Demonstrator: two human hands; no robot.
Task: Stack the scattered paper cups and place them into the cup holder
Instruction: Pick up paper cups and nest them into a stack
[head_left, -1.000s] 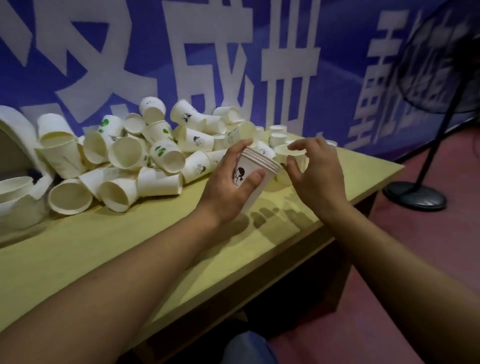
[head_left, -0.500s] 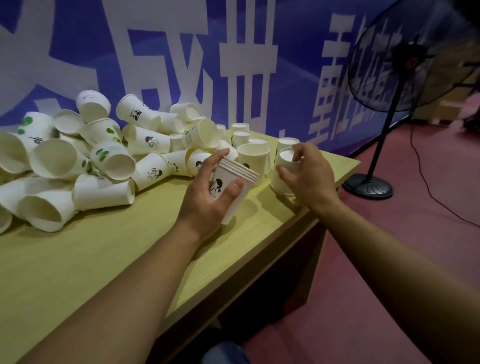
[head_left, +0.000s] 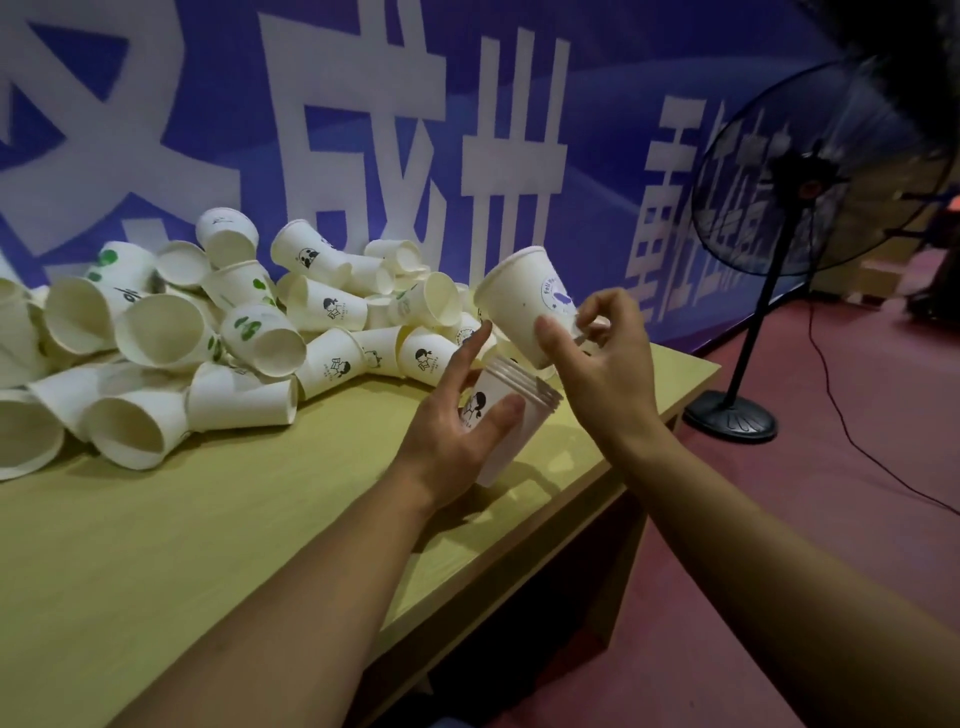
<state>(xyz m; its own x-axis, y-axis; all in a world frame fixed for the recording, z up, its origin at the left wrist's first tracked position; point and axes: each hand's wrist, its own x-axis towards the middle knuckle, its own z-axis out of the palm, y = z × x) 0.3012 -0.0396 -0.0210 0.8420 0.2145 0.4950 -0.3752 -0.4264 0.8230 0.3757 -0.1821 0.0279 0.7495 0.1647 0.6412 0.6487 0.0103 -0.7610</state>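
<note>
Above the desk (head_left: 218, 519), left hand (head_left: 447, 431) fingers grip one nested stack (head_left: 511, 415); right hand (head_left: 605, 358) fingers pinch one single cup (head_left: 519, 306).

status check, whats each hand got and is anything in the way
Left hand grips nested stack. Right hand holds single cup, tilted above stack's mouth, not yet in. Nothing between them.

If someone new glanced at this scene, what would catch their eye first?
Probably the heap of paper cups sprawled across the table's far left. Next, the right hand tilting a single cup just above the nested stack gripped by the left hand. A black standing fan looms at right.
</note>
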